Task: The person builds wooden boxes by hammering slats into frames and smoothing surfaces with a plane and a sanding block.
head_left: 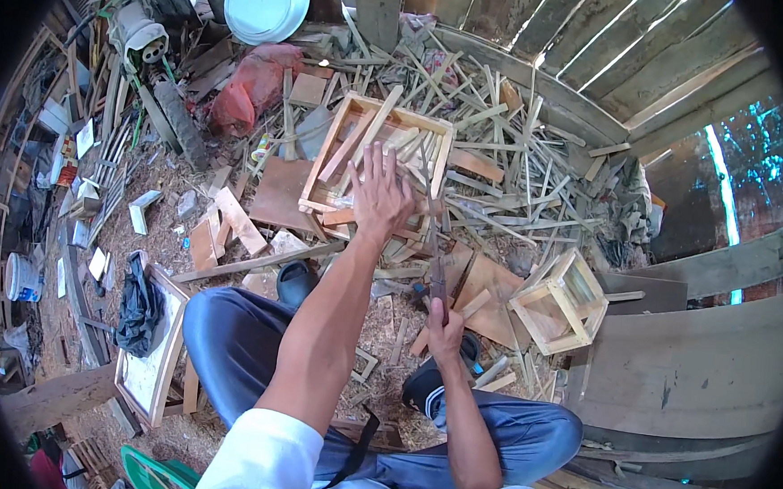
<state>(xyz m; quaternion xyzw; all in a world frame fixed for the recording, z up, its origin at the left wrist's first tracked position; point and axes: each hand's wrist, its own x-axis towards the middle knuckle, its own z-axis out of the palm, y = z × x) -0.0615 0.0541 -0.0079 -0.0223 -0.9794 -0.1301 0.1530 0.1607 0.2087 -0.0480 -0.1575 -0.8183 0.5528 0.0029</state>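
Observation:
My left hand [379, 192], fingers extended, rests over loose wooden slats [372, 122] at a shallow pale wooden crate [320, 164] in the upper middle. My right hand [444, 330], lower and to the right, is wrapped round the handle of a long-bladed tool [436, 270], apparently a saw, whose narrow blade points up toward the crate's right side, just right of my left hand. Exactly what the blade touches is unclear. A small open wooden frame box [557, 299] stands to the right of my right hand.
Wood offcuts [522, 163] are heaped behind and right of the crate. A red bag [249, 83] and white basin [264, 4] lie at the back. A white-panelled frame [145, 382] with dark plastic is at left, large boards [680, 370] at right, dark sandals [295, 279] near my knees.

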